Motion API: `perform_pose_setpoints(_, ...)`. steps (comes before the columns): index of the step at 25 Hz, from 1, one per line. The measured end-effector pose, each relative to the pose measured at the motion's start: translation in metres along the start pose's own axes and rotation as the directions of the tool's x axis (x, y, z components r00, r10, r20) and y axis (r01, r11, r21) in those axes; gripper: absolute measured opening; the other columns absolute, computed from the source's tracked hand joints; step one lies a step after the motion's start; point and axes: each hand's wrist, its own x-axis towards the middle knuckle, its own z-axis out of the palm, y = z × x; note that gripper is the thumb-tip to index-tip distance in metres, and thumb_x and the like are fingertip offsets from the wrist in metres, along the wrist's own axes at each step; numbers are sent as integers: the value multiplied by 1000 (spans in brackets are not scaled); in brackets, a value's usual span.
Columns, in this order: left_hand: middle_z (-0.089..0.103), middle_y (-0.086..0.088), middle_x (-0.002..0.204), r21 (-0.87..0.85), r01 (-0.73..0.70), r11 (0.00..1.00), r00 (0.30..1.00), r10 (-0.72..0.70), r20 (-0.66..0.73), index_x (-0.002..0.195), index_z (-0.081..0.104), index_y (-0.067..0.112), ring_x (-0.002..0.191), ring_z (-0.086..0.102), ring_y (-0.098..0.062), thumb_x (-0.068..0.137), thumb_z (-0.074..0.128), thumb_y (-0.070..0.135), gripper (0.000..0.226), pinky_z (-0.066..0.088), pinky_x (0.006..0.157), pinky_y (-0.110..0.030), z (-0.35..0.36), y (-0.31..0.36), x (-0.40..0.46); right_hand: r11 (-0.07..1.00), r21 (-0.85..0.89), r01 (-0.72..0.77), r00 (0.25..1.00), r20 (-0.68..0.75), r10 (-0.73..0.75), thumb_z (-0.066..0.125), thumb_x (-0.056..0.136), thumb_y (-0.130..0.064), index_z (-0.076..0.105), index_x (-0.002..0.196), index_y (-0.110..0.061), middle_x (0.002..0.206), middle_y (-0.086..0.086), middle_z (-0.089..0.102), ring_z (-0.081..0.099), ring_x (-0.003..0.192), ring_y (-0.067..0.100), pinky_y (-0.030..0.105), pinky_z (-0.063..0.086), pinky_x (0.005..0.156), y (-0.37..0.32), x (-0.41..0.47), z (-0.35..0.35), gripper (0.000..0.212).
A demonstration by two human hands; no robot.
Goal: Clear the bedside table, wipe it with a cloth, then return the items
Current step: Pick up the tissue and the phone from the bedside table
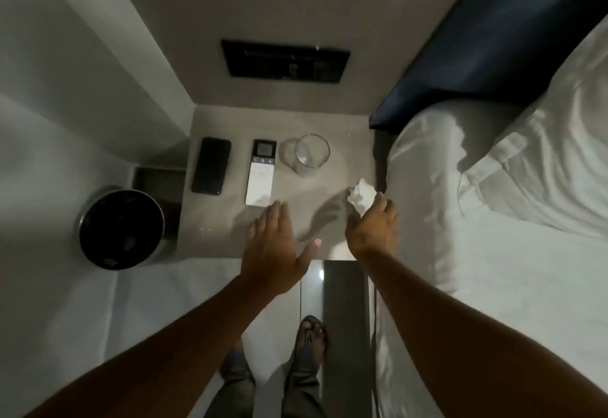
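Observation:
The grey bedside table [210, 230] stands between the wall and the bed. On it, from left to right, lie a black phone [211, 165], a white remote with a dark screen [260, 176] and an empty clear glass [310, 154]. My right hand [373, 228] is over the table's right front part, shut on a crumpled white cloth [360, 196] that sticks out past the fingers. My left hand [274, 246] hovers flat and open over the table's front edge, its fingertips just short of the remote.
A round black bin [121, 229] stands on the floor left of the table. The bed with white sheets [493, 269] and a dark headboard [493, 42] lies to the right. A black wall panel [285, 60] is above the table. My feet stand on the floor below.

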Motion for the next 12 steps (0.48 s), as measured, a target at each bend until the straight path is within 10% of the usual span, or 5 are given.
perform_pose_setpoints(7, 63, -12, 132, -564, 248, 787, 967, -232, 101, 140, 50, 4, 119, 64, -26, 92, 69, 29, 57, 47, 98, -26, 85, 48, 108, 968, 167, -187, 982, 67, 178, 61, 98, -26, 45, 139, -2, 139, 21, 54, 55, 130, 37, 41, 45, 109, 38, 85, 43, 50)
perform_pose_setpoints(12, 75, -17, 97, -786, 416, 457, 904, -306, 300, 99, 64, 15, 82, 74, -34, 81, 73, 17, 20, 62, 77, -41, 108, 52, 150, 921, 299, -250, 965, -2, 262, 67, 92, -15, 68, 119, -10, 120, 11, 71, 66, 116, 27, 34, 51, 103, 43, 108, 53, 28)
